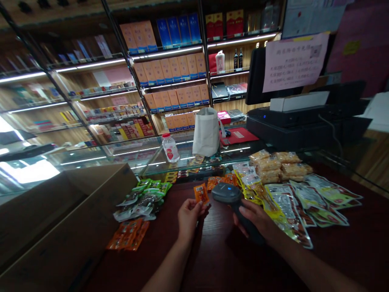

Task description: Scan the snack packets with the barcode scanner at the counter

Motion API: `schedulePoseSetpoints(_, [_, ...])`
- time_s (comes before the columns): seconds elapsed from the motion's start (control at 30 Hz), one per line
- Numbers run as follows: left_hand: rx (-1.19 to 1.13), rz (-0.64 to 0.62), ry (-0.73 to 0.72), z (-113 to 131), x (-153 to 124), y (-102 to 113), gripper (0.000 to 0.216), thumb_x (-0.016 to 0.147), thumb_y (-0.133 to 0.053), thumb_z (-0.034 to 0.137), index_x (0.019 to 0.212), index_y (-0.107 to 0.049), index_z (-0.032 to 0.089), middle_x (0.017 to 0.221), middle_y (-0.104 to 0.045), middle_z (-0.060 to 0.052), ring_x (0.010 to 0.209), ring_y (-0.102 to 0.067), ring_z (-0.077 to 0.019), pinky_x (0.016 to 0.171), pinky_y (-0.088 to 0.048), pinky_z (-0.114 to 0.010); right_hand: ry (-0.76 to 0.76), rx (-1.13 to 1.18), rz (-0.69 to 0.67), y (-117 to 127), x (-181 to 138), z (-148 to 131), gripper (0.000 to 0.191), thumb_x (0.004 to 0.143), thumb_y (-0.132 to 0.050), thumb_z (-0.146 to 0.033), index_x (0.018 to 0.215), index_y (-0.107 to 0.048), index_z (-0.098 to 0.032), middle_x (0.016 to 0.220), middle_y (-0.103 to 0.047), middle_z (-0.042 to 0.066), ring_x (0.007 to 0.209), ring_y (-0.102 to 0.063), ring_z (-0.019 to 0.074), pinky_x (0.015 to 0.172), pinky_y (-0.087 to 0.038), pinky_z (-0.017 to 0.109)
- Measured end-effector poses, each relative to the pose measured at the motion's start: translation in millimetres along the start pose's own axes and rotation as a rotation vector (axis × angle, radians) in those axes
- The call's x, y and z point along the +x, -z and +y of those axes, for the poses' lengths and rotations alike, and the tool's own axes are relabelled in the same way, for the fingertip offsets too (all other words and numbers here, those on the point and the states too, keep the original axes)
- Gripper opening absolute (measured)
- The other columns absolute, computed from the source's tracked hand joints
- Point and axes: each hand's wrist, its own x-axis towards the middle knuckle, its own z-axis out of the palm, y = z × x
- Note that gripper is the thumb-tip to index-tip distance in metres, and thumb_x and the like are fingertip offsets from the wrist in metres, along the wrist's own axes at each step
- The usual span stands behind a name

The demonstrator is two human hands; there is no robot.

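Note:
Pinched in my left hand [189, 217] is a small orange snack packet [201, 193], held up with a white barcode label towards me. My right hand [253, 217] is wrapped round the grip of a dark barcode scanner [227, 194], which shows a small blue light on top. The scanner's head is just right of the packet, apart from it. Behind the scanner lie more orange packets [219, 181] on the dark red counter [212, 251]. To the left, another group of orange packets [129, 234] lies in front of several green-topped packets [146, 198].
An open cardboard box [67, 219] takes up the left. Yellow packets [261, 192], bagged tan snacks [281, 164] and silver-green pouches [322, 198] lie right. Behind stand a plastic bottle [170, 148], a white bag [206, 134] and a monitor [257, 77] bearing a paper notice [294, 61].

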Motion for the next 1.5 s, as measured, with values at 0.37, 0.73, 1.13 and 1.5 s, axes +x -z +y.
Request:
schedulePoseSetpoints(0.37, [0.066,0.01,-0.06,-4.1,0.6,-1.3,0.029,0.066,-0.078,0.034,0.074,-0.058,0.016,0.067,-0.072,-0.003,0.063,-0.073,-0.0185,0.058,-0.056,-0.024,-0.009,0.003,-0.013,0.8,-2.5,-0.5,0.034,0.086,-0.064,-0.052,0.088,-0.061,-0.018,0.069,-0.067,0.0,0.042,-0.053,0.0089,0.037,-0.041,0.019])
schedulePoseSetpoints(0.73, [0.046,0.007,-0.058,-1.6,-1.7,-4.9,0.028,0.065,-0.079,0.032,0.072,-0.057,0.016,0.065,-0.071,-0.001,0.06,-0.072,-0.0168,0.057,-0.056,-0.024,-0.003,-0.029,-0.005,0.4,-2.9,-2.2,0.036,0.085,-0.064,-0.053,0.087,-0.063,-0.017,0.068,-0.066,0.001,0.038,-0.052,0.0094,0.035,-0.039,0.021])
schedulePoseSetpoints(1.13, [-0.12,0.104,0.01,54.5,-54.7,51.3,0.027,0.069,-0.082,0.025,0.081,-0.061,0.014,0.076,-0.071,-0.003,0.063,-0.071,-0.0144,0.06,-0.06,-0.024,-0.002,0.021,-0.021,6.7,-9.6,-4.6,0.041,0.085,-0.066,-0.052,0.105,-0.066,-0.016,0.07,-0.067,0.003,0.044,-0.054,0.0116,0.039,-0.044,0.022])
schedulePoseSetpoints(1.5, [-0.012,0.565,0.135,92.9,-95.8,206.4,0.011,0.078,-0.068,0.006,0.074,-0.065,0.015,0.059,-0.067,-0.001,0.05,-0.065,-0.0109,0.053,-0.056,-0.017,-0.023,0.047,-0.009,4.8,-9.0,-4.1,0.039,0.082,-0.069,-0.054,0.098,-0.065,-0.018,0.068,-0.068,0.003,0.044,-0.054,0.0129,0.037,-0.043,0.023])
